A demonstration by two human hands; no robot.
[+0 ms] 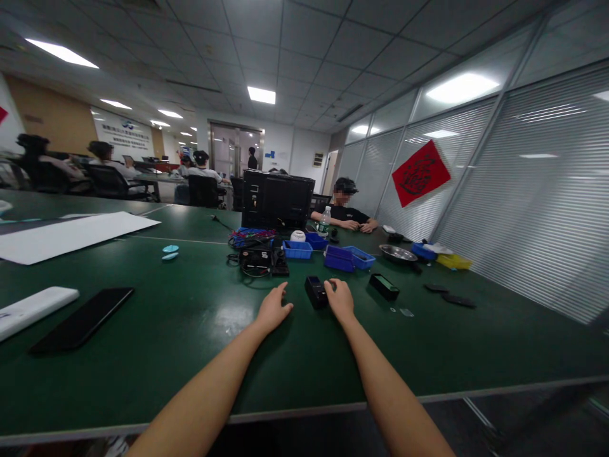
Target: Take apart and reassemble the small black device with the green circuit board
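A small black box-shaped device (316,291) with a darker screen-like top lies on the green table (190,368). To its left, my left hand (275,309) is open, thumb and fingers apart, with nothing in it and a gap to the device. My right hand (340,297) is at the device's right edge, its fingertips by that side and seeming to touch it. The fingers there are spread rather than wrapped round it. Further right lies an open black case (384,287) with a green inside.
Beyond my hands are blue bins (340,259), a tangle of cables with black equipment (257,259), and a black monitor-like unit (276,198). A metal bowl (398,253) is at the right. A black slab (85,319) lies left. Another person (346,206) sits across the table.
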